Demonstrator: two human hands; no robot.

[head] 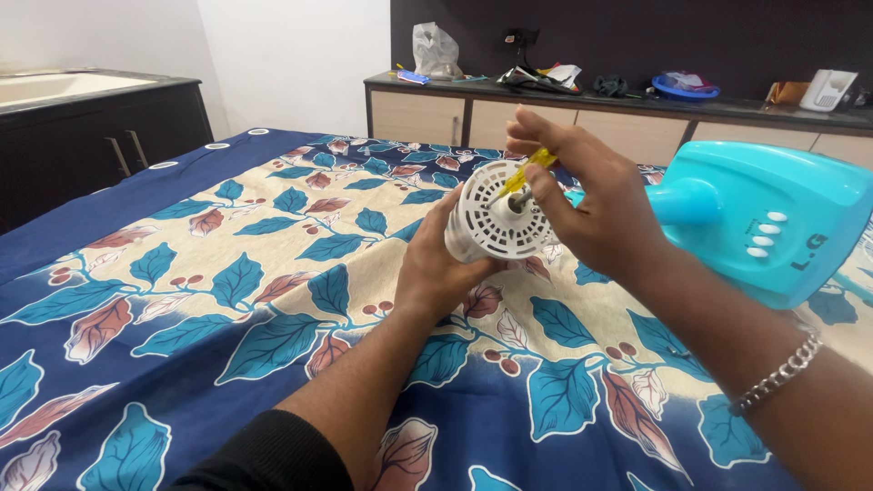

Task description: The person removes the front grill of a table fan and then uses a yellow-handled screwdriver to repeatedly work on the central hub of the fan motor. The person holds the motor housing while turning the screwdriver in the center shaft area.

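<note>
My left hand (435, 264) grips a white round fan motor housing (496, 218) with slotted vents, its face turned toward me. A short metal shaft sticks out of its middle. My right hand (591, 195) holds a small yellow-handled tool (529, 170), its tip set against the housing's face near the shaft. The housing joins a turquoise fan body (773, 218) with white push buttons, which lies on the bed to the right.
A bedsheet (227, 282) with blue leaves on cream and a navy border covers the bed. A dark cabinet (109, 136) stands at the left. Along the back wall a counter (637, 100) holds a plastic bag, cables, a blue bowl and a white phone.
</note>
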